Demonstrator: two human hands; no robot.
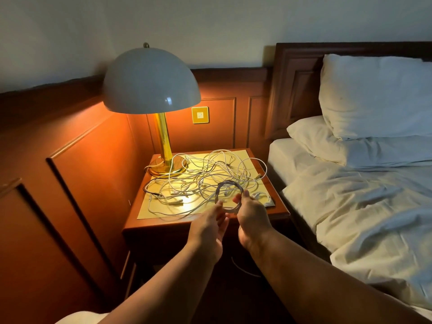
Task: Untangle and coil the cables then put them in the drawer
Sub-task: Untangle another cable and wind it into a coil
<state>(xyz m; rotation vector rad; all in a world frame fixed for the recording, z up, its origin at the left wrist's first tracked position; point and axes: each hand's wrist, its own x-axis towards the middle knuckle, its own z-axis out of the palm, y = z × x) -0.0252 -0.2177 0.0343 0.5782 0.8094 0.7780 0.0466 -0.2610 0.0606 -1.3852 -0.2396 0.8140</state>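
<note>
Small coiled cable [228, 195] upright in both hands, above tangled white cables [201, 176] on nightstand.

No legible text, brand, number or sign anywhere in view. Wall switch plate [200, 115], up and behind the two hands' grip, above the far edge of the nightstand [205, 224]: pale centre mark, too small and blurred to read. Cable plugs [175, 202] just left of the grip carry no readable marking.

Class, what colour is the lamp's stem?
Shiny gold, on the lamp stem; the head view shows it.
</note>
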